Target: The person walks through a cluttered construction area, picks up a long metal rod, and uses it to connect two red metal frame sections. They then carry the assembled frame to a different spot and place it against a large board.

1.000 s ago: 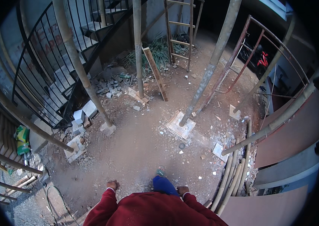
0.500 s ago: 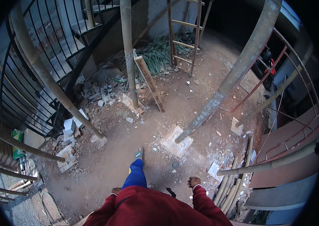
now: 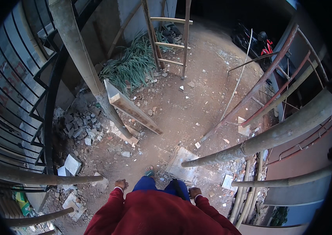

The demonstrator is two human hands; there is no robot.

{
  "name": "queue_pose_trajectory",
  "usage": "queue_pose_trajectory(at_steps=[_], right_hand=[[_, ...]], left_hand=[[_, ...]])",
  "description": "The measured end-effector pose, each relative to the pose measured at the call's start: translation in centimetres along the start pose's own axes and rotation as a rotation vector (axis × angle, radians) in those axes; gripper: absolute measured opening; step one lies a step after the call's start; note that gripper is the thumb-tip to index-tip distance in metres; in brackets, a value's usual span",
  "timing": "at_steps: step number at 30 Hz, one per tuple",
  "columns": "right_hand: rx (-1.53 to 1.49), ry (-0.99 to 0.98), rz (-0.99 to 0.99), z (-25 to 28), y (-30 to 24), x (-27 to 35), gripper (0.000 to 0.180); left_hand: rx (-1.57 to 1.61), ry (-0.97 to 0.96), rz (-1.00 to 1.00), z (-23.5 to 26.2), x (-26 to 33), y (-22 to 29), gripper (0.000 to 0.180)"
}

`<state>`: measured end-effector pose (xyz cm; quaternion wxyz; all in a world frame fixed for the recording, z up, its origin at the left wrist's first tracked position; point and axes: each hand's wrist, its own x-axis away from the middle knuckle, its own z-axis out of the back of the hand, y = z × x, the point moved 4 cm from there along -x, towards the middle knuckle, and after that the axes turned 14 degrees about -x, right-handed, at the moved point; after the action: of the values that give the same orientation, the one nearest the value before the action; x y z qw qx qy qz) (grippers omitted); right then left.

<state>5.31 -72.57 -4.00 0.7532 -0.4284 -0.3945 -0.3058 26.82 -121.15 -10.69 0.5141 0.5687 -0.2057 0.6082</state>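
Note:
My left hand (image 3: 121, 184) hangs beside my left thigh, its fingers curled in and nothing visible in them. On the other side, my right hand (image 3: 194, 192) is also closed, close to my right thigh, with no object showing. Between the two, a black strap-like piece (image 3: 180, 189) hangs down from my waist over the blue trousers (image 3: 148, 184). A sandalled foot (image 3: 149, 171) shows on the dirt ahead. Just in front of my right leg lies a flat square board (image 3: 182, 163), with the foot of a thick bamboo pole (image 3: 248, 147) resting on it.
A wooden plank (image 3: 136, 114) leans by another bamboo pole (image 3: 83, 64). Beyond stands a wooden ladder (image 3: 185, 47) near cut green leaves (image 3: 130, 64). Rubble (image 3: 80, 124) lies beside the black stair railing (image 3: 50, 117). Red metal frames (image 3: 252, 94), a motorcycle (image 3: 254, 41) and stacked bamboo (image 3: 248, 192) line the right.
The view has moved forward and turned; the leaning plank and ladder appear further left. My left hand has swung forward, while my right hand has come back nearer my thigh.

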Motion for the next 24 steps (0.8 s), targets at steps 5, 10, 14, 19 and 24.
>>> queue_pose_trajectory(at_steps=[5,10,14,19,24], right_hand=[[-0.069,0.137,0.363,-3.2,-13.7,-2.6,0.016],[0.218,-0.045,0.693,-10.2,-29.8,0.8,0.037],[0.287,-0.371,1.071,-21.5,-44.8,6.2,0.078],[0.440,-0.580,1.510,-32.3,-57.0,11.4,0.095],[0.643,-0.784,1.478,-38.0,-59.1,10.7,0.078]], left_hand=[[0.157,0.046,-0.230,3.4,-1.9,15.1,0.027],[0.261,0.062,-0.306,4.1,-2.0,21.1,0.028],[0.320,0.118,-0.108,3.7,-0.9,19.0,0.030],[0.593,0.269,0.194,1.6,3.2,11.0,0.031],[0.993,0.487,0.316,-4.8,9.0,2.8,0.024]])
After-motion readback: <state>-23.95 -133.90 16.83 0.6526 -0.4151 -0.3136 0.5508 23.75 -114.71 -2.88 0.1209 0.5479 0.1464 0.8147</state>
